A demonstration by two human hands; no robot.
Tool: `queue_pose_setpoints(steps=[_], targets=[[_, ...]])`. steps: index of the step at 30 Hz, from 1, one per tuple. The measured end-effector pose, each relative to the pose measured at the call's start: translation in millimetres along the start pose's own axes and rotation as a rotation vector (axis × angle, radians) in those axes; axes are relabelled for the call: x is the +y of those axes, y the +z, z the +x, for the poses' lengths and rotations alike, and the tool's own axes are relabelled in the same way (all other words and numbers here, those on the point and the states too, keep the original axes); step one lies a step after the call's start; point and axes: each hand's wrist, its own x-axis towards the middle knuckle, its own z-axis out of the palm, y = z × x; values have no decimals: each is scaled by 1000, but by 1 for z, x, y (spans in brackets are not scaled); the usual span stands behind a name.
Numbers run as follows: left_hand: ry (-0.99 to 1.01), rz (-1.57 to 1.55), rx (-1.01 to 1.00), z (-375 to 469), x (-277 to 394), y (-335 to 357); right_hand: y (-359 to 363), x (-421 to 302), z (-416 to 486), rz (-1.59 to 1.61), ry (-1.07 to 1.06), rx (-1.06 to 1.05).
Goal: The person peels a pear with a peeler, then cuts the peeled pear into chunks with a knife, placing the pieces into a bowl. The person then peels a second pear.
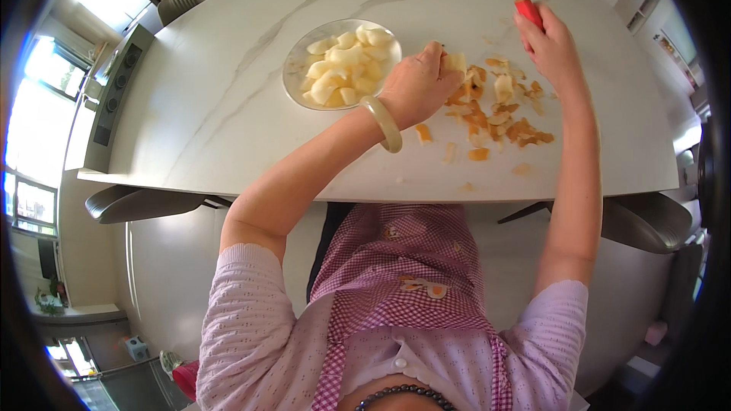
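My left hand (421, 81), with a pale bangle at the wrist, grips a pale peeled piece of fruit (456, 61) over the table, just right of a plate. My right hand (549, 45) is closed around the red handle of a knife (528, 11). Its metal blade points up and away from the fruit, the tip cut off by the picture's top edge. Heaped on the round plate (292, 71) are several peeled, pale yellow fruit pieces (342, 63). Loose orange-brown peelings (497, 117) lie scattered below and between my hands.
A white marble-patterned table (228, 120) spreads before me, its front edge close to my apron (400, 257). Dark chairs stand tucked at the left (143, 202) and the right (645, 222). Another chair (181, 0) is beyond the far left edge.
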Motion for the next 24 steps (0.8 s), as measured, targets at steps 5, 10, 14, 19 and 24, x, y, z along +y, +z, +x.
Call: queue_pose_setpoints(steps=[5,10,14,19,24], targets=[[38,188,94,12,0,31,-30,39,-35,-109,157,-48],[197,173,235,-14,4,26,-41,66,-52,-394,172,-93],[165,38,263,-54,-1,3,-33,68,-61,-593,135,-97],[-38,-23,387,-105,-23,-30,-23,73,-63,-583,113,-70],[-415,-363,442,-135,-62,-59,-33,89,-66,-564,66,-66]])
